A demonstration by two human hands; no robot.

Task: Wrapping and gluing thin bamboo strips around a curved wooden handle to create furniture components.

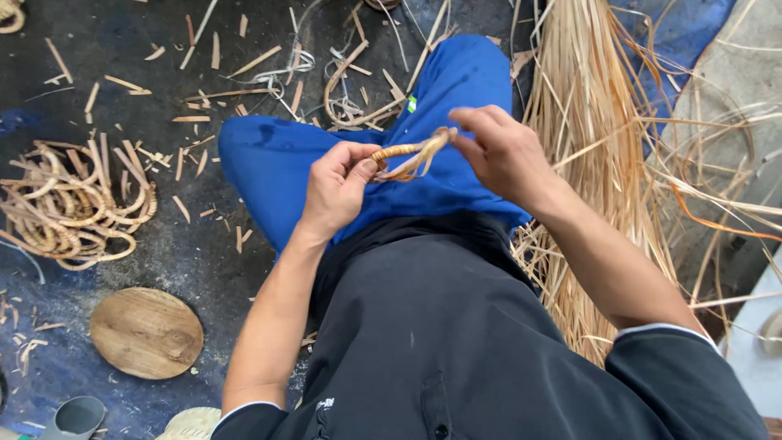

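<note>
My left hand (336, 186) grips a small rattan ring (396, 155) wrapped in a thin cane strip, held above my lap in blue trousers (277, 155). My right hand (498, 151) pinches the loose end of the wrapping strip (438, 140) at the ring's right side. Both hands are close together, a few centimetres apart, over my knees.
A heap of finished rattan rings (73, 208) lies on the dark floor at the left. A round wooden disc (147, 332) sits lower left. A large bundle of pale cane strips (586, 138) spreads on the right. Cane offcuts (195, 98) litter the floor. A grey sandal (75, 417) is bottom left.
</note>
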